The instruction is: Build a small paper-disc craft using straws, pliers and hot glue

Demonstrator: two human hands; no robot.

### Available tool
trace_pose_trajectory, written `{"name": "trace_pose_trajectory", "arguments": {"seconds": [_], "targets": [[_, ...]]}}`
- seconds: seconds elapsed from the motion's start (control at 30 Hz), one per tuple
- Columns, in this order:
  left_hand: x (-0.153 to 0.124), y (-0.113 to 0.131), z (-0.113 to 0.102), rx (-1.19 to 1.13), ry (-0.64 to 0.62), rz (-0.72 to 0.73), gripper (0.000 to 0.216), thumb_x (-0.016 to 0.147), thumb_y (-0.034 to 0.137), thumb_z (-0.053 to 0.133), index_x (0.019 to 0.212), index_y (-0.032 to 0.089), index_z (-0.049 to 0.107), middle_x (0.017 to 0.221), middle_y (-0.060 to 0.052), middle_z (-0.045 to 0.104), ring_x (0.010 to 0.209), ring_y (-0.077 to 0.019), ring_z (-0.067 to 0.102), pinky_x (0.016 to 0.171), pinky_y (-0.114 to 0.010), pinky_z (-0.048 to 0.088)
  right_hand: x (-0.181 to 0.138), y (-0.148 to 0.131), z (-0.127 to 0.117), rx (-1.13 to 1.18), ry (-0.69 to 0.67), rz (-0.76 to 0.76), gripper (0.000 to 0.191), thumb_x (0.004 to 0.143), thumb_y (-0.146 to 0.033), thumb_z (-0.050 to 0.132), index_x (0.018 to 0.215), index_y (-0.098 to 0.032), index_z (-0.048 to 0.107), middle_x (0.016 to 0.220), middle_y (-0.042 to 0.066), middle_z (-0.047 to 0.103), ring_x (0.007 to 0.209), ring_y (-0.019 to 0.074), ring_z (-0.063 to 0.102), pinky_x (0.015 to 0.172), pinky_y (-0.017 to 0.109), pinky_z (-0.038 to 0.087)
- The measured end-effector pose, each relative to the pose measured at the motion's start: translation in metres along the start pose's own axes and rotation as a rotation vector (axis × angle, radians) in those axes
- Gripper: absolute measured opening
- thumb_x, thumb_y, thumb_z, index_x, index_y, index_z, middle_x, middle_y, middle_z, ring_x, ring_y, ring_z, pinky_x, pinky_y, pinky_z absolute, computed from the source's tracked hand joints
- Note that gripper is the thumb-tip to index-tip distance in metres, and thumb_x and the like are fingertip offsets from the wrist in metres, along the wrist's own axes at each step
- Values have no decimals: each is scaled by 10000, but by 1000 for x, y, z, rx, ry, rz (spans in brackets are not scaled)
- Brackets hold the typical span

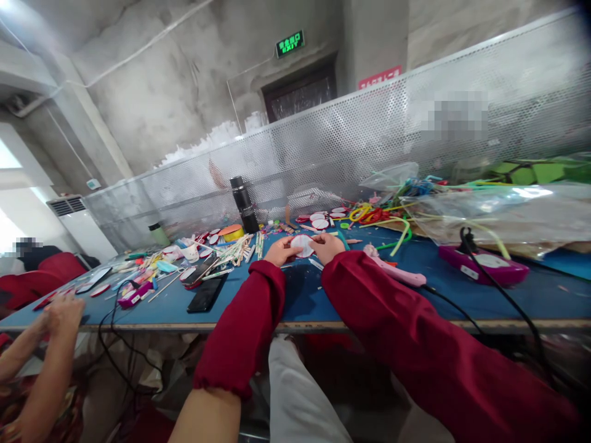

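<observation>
Both my hands meet over the blue table and grip a small round white disc with a red rim. My left hand pinches its left edge and my right hand pinches its right edge. Both arms wear dark red sleeves. A pink glue gun lies just right of my right wrist, its black cord trailing off the table edge.
More red-and-white discs, wooden sticks, a black phone, a black flask and coloured tubes lie about. A purple device and plastic bags are at right. Another person's hands work at left. A perforated metal screen backs the table.
</observation>
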State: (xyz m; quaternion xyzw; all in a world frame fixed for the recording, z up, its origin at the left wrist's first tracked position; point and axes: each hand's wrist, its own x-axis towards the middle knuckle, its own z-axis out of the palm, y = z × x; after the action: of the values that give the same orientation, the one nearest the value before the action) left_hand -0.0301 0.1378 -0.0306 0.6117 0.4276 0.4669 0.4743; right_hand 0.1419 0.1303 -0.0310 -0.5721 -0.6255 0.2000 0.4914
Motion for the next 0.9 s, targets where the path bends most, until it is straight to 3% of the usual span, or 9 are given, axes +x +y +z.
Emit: {"name": "trace_pose_trajectory", "arguments": {"seconds": [0.2,0.9], "targets": [[-4,2,-1,35,-153,-73,615,547,240,914,1103,147,669,826,-54,743,734,-172,684,679,-268,506,-3,-6,-9,-14,37,37,171,783,-240,634,882,-159,747,839,44,759,755,148,667,680,225,484],[-3,0,5,27,-114,-32,553,506,106,907,1007,108,675,711,-5,709,617,-113,627,618,-224,493,2,6,1,-28,24,34,164,790,-272,642,893,-181,732,835,28,747,748,143,662,701,231,488]]}}
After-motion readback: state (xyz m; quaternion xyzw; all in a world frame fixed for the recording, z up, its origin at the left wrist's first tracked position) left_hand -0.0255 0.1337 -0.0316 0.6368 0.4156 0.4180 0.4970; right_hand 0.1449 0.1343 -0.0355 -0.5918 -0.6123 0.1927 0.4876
